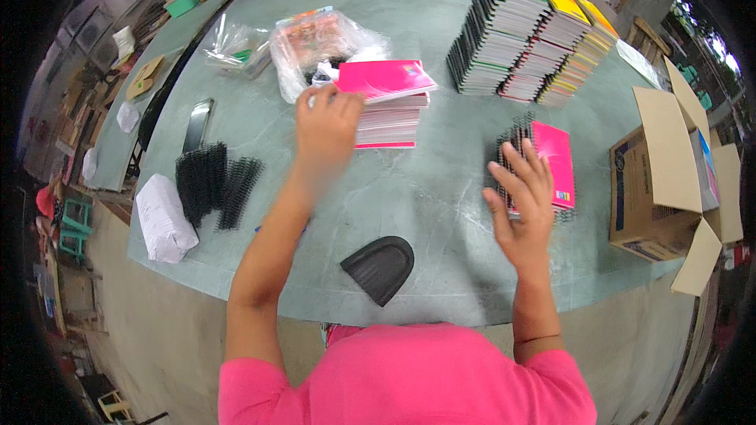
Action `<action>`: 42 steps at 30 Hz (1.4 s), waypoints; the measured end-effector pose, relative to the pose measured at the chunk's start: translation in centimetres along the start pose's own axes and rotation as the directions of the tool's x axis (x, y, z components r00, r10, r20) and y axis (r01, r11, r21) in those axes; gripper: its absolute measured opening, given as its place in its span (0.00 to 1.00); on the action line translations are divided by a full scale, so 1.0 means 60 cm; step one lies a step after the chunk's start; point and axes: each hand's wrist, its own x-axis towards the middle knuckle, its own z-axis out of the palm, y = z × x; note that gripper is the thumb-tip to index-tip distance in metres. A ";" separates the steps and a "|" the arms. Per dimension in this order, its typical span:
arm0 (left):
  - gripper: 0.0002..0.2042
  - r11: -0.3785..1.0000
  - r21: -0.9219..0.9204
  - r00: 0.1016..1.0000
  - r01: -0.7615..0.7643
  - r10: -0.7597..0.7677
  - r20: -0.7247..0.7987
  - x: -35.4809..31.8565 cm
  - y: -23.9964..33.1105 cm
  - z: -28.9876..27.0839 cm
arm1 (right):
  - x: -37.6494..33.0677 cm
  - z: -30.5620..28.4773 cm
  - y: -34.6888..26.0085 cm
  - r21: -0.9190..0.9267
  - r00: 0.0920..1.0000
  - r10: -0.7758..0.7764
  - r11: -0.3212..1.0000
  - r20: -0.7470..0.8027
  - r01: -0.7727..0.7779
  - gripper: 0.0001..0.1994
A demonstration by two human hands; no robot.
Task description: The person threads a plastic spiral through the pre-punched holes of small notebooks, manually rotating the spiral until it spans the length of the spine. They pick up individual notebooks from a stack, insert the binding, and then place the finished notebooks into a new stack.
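Pink-covered paper stack (386, 124) sits upper centre of the frame on the grey-green surface (449, 205). Glossy bright pink on top, pale page edges with thin pinkish lines down the side, pink again at the bottom; the top layer lies askew, its right corner jutting past the rest. Left hand (327, 122) is at the stack's left edge, fingers curled; cannot tell if that grip is clamped on the top layer or just touching.

Right hand (522, 197) is right of centre, grip loose, fingers apart, over the pink notebooks (554, 159); contact unclear. These have black coils along the left side, more coil ends poking out above and below, flat pink cover, small multicoloured print near the lower corner.

Upper right: tall stacks of coil-bound notebooks (516, 39), green and yellow covers on top. Right edge: open cardboard box (634, 193), flaps out. Left: loose black coils (209, 185) beside a white wrapped bundle (165, 220), dark flat strip (198, 122) above. Upper left: filled plastic bag (287, 51) just behind the stack. Lower centre: black rounded pad (380, 267).
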 end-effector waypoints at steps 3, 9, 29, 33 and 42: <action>0.14 0.995 -0.095 0.999 -0.029 0.031 0.024 -0.005 0.062 -0.068 | 0.024 0.044 -0.048 0.036 0.994 -0.105 0.994 0.015 0.105 0.19; 0.11 0.874 -0.373 0.894 0.311 -0.137 0.426 -0.146 0.047 -0.045 | -0.017 0.194 -0.030 0.110 0.833 -0.031 0.993 0.552 -0.036 0.11; 0.09 0.403 -0.553 0.566 0.729 -0.810 0.155 -0.215 -0.106 -0.138 | 0.040 0.246 -0.059 0.150 0.849 -0.037 0.987 0.528 -0.051 0.08; 0.15 0.171 -0.566 0.544 0.807 -0.588 0.599 -0.207 -0.041 -0.070 | 0.031 0.255 -0.060 0.262 0.888 -0.052 0.962 0.457 -0.079 0.08; 0.14 0.247 -0.594 0.639 0.766 -0.399 0.658 -0.176 0.041 -0.026 | 0.023 0.255 -0.055 0.274 0.908 -0.080 0.961 0.412 -0.040 0.07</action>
